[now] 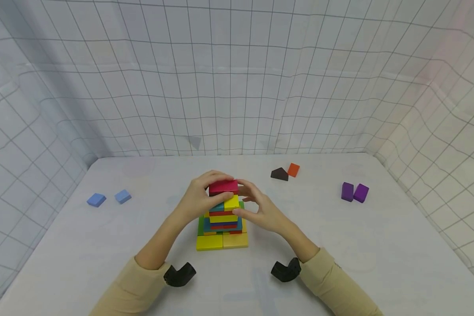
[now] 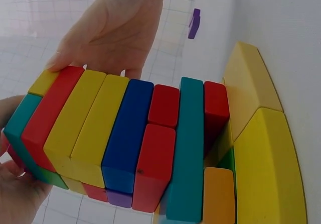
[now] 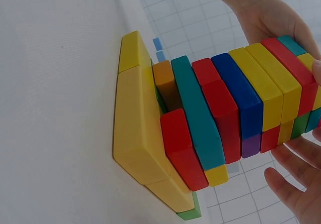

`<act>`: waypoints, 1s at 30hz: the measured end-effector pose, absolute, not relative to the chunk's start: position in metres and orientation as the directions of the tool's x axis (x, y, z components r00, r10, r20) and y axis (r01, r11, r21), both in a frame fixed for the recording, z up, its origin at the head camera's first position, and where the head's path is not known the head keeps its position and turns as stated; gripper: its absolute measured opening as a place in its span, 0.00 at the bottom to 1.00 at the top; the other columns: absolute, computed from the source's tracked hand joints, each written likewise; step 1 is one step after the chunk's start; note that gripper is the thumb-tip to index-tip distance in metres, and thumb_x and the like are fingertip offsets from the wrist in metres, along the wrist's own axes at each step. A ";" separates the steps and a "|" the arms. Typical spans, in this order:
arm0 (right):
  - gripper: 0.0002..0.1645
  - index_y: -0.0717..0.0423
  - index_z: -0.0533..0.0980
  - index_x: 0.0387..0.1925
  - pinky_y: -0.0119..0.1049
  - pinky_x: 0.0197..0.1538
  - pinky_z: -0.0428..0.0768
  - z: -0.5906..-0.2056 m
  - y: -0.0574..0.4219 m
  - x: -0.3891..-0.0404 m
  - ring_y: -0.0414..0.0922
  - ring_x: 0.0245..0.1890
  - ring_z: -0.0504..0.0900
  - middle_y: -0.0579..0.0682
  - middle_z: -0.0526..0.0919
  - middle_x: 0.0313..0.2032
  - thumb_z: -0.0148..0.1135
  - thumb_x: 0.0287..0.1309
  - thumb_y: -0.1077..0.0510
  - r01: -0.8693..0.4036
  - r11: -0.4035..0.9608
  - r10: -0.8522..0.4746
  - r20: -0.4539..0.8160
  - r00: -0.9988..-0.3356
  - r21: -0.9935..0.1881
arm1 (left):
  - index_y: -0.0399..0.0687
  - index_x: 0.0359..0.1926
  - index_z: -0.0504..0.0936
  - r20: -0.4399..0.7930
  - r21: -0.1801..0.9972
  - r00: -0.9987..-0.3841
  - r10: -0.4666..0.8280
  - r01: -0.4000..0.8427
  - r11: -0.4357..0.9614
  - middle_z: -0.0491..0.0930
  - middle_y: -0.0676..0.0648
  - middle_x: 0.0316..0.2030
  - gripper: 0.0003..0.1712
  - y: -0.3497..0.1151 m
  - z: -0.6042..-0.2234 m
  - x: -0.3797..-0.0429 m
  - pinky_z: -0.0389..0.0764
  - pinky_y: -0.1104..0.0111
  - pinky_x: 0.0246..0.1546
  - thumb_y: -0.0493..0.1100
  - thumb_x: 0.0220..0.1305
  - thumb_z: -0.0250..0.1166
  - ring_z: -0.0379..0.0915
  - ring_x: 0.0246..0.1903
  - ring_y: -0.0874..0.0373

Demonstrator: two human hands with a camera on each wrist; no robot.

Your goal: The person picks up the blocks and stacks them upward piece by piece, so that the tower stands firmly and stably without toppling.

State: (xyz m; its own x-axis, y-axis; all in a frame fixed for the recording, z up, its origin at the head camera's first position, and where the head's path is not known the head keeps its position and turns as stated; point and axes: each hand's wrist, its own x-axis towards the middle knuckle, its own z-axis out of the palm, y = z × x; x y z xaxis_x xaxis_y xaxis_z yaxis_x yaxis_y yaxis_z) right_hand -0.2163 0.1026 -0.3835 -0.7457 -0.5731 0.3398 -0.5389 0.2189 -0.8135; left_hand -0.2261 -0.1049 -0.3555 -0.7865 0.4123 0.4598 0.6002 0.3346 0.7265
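Observation:
A tower of coloured wooden blocks (image 1: 224,219) stands upright on the table, layered in yellow, red, blue and teal. Its base includes a yellow block (image 1: 209,242) and a paler one (image 1: 235,240) in front. My left hand (image 1: 193,199) grips the pinkish-red block (image 1: 223,187) at the very top, thumb on the near face and fingers over the far side. On the tower's right, my right hand (image 1: 266,213) has its thumb against the upper layers and its relaxed fingers spread by the top block. The left wrist view shows a stacked blue block (image 2: 129,133) midway up.
Two light blue blocks (image 1: 96,200) lie at the left, and two purple blocks (image 1: 347,192) at the right. Behind the tower, to the right, are a dark brown block (image 1: 279,174) and an orange block (image 1: 294,170). Grid-patterned curtains (image 1: 237,79) surround the white table (image 1: 83,254).

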 end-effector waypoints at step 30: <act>0.39 0.66 0.53 0.64 0.52 0.57 0.69 -0.361 0.098 -0.202 0.55 0.57 0.68 0.63 0.68 0.58 0.59 0.54 0.68 -0.507 0.247 -0.558 0.306 -0.771 -0.826 | 0.28 0.53 0.70 0.333 0.594 -0.943 -0.012 0.200 0.780 0.62 0.24 0.52 0.23 -0.322 -0.444 -0.235 0.60 0.38 0.51 0.38 0.60 0.61 0.57 0.52 0.26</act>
